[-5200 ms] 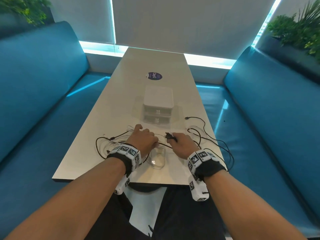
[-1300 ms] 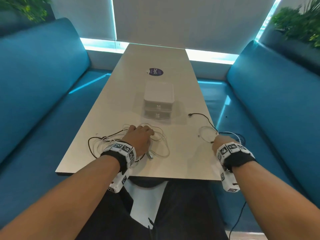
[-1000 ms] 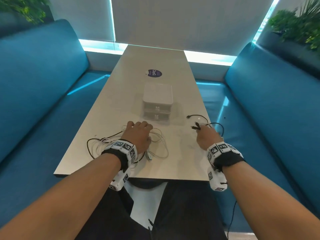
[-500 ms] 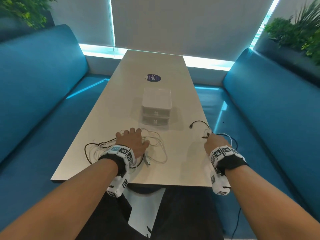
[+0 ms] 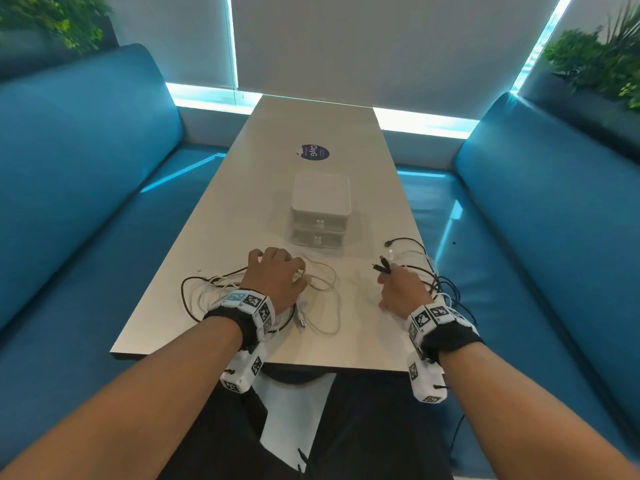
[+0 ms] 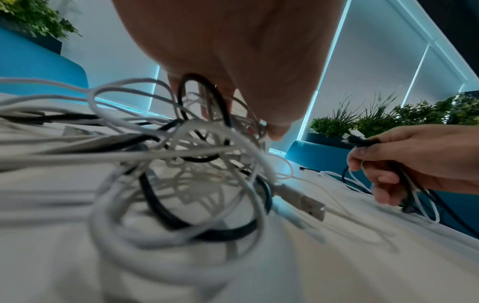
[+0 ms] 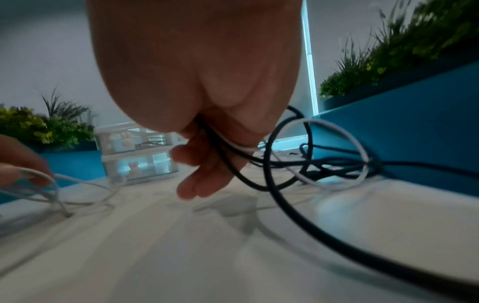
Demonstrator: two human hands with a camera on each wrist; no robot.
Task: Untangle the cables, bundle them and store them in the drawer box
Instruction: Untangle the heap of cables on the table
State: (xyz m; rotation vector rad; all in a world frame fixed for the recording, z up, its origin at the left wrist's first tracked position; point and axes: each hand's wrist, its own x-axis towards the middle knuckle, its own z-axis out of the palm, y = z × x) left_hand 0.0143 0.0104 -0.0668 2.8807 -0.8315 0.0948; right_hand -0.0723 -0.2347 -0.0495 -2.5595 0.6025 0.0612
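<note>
A tangle of white and black cables [image 5: 311, 289] [image 6: 181, 164] lies on the near part of the table [image 5: 249, 220]. My left hand [image 5: 277, 278] [image 6: 228, 82] lies on it with spread fingers pressing down. At the right edge, my right hand [image 5: 398, 289] [image 6: 414, 155] [image 7: 207, 164] grips a bunch of black and white cables [image 5: 436, 282] [image 7: 285, 164]; black plug ends [image 5: 381, 266] stick out past its fingers. The loops trail over the table's right edge. The white two-drawer box [image 5: 320, 209] [image 7: 137, 155] stands shut beyond both hands, a dark cable showing inside its upper drawer.
A round purple sticker [image 5: 313, 153] lies on the table past the box. Blue sofas [image 5: 86, 168] flank the table on both sides, with plants [image 5: 595, 57] behind their backs. A loose black cable end [image 5: 389, 242] lies right of the box.
My right hand has come a little left from the table's edge with its cables, and the plug ends now point forward. The left hand stays on the tangle.
</note>
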